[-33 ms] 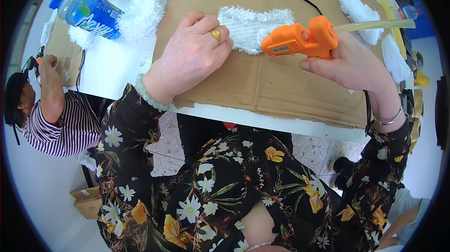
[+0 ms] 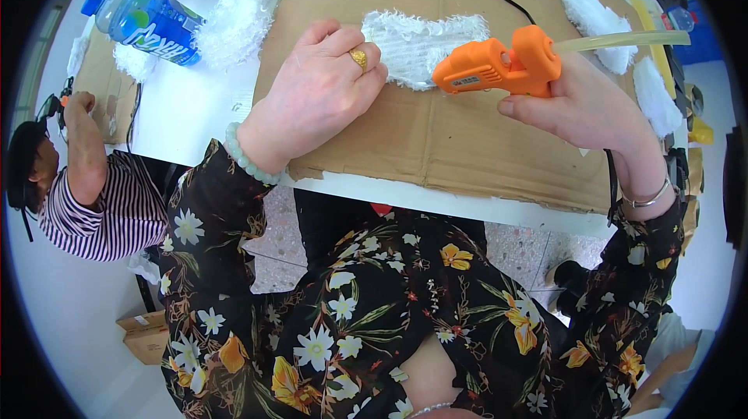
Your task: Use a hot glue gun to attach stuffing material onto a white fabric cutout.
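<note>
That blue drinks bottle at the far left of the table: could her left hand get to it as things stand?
Probably yes. The left hand rests on the white fuzzy piece, holding nothing, and only a white fluffy strip lies between it and the bottle, low enough to reach over.

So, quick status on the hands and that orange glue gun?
Left hand pressing white fluffy piece on cardboard. Right hand gripping glue gun, nozzle at the piece. Nothing in the way.

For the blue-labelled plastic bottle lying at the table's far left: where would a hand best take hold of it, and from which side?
Grip the bottle around its labelled middle, coming down from above. It lies on its side, cap toward the far-left edge, so the round body is exposed on top, while white fluffy fabric crowds its base end. This is a judgement.
</note>
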The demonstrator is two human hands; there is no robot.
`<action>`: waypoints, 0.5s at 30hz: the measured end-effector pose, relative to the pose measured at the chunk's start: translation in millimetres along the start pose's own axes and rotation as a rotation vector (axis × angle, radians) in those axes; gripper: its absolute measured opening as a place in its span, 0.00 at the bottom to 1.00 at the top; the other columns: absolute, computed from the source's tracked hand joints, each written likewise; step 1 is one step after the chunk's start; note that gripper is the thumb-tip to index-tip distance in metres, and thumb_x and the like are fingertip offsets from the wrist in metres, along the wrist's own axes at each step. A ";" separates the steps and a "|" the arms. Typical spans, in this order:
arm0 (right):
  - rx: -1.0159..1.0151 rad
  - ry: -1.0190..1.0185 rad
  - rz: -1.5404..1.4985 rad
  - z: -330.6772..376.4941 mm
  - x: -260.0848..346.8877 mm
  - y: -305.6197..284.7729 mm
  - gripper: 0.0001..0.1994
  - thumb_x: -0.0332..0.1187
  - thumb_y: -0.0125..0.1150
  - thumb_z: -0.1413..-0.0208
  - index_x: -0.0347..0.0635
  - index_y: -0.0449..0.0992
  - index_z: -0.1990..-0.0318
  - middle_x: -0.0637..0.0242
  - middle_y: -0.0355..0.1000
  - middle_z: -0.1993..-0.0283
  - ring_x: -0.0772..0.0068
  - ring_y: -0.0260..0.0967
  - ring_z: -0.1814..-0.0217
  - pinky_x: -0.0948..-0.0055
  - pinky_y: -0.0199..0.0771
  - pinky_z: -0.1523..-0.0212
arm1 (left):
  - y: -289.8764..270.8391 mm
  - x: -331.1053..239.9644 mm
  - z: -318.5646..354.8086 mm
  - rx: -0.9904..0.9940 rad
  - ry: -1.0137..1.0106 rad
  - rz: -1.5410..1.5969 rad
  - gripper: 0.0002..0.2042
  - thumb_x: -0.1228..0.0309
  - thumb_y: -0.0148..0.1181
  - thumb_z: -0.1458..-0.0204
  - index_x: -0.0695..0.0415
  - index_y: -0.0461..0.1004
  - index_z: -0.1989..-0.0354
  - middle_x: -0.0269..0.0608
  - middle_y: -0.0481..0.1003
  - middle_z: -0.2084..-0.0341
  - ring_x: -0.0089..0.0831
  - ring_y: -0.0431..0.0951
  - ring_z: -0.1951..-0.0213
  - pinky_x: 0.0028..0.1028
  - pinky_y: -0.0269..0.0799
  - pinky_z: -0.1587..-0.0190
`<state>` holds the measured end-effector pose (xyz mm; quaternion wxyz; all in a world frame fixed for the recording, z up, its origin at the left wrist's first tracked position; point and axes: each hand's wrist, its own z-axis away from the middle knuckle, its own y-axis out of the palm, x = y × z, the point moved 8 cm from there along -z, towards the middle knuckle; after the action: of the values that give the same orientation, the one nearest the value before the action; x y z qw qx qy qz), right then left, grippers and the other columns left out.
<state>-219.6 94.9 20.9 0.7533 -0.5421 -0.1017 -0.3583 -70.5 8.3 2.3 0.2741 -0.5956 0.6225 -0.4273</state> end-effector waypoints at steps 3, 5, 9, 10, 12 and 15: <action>0.023 0.020 -0.020 -0.3 3.3 -1.6 0.17 0.35 0.63 0.54 0.38 0.68 0.58 0.74 0.61 0.78 0.83 0.57 0.80 0.79 0.59 0.79 | -1.3 1.5 0.8 0.011 -0.014 -0.002 0.07 0.75 0.55 0.65 0.60 0.73 0.75 0.35 0.70 0.73 0.31 0.69 0.65 0.33 0.66 0.54; 0.030 0.037 -0.069 1.9 1.5 -0.4 0.18 0.35 0.63 0.54 0.38 0.68 0.57 0.74 0.61 0.79 0.84 0.56 0.82 0.80 0.58 0.81 | 0.0 0.2 -0.9 0.026 -0.007 0.032 0.07 0.75 0.55 0.66 0.61 0.73 0.75 0.35 0.70 0.73 0.31 0.69 0.65 0.33 0.66 0.54; -0.025 -0.017 -0.102 0.2 3.7 -0.3 0.18 0.34 0.63 0.53 0.38 0.67 0.56 0.75 0.60 0.80 0.86 0.55 0.85 0.81 0.55 0.84 | 1.0 -1.2 0.4 0.023 -0.009 0.043 0.07 0.75 0.55 0.66 0.61 0.73 0.75 0.35 0.70 0.73 0.31 0.69 0.65 0.33 0.65 0.54; -0.011 -0.026 -0.090 -1.4 6.0 1.5 0.18 0.34 0.63 0.53 0.38 0.67 0.56 0.76 0.60 0.80 0.86 0.55 0.85 0.81 0.55 0.84 | 0.9 -1.2 1.1 0.011 -0.010 0.040 0.07 0.75 0.55 0.66 0.61 0.73 0.75 0.35 0.70 0.74 0.31 0.69 0.65 0.33 0.65 0.54; 0.007 0.016 -0.092 -2.5 6.3 2.4 0.18 0.34 0.63 0.53 0.38 0.67 0.56 0.76 0.60 0.80 0.86 0.55 0.84 0.81 0.55 0.84 | 0.9 -1.1 1.1 -0.001 -0.011 0.037 0.07 0.75 0.55 0.66 0.61 0.73 0.75 0.34 0.70 0.74 0.31 0.69 0.65 0.33 0.65 0.54; 0.030 0.046 -0.105 -1.9 2.6 3.4 0.18 0.33 0.63 0.53 0.37 0.67 0.56 0.76 0.60 0.79 0.87 0.54 0.84 0.82 0.54 0.83 | -0.7 -2.3 0.1 0.007 -0.014 0.036 0.07 0.75 0.55 0.66 0.60 0.73 0.75 0.34 0.70 0.74 0.30 0.69 0.65 0.33 0.65 0.54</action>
<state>-216.0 92.6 19.0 0.7436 -0.5163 -0.1181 -0.4081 -69.7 10.5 2.5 0.2884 -0.5863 0.6297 -0.4201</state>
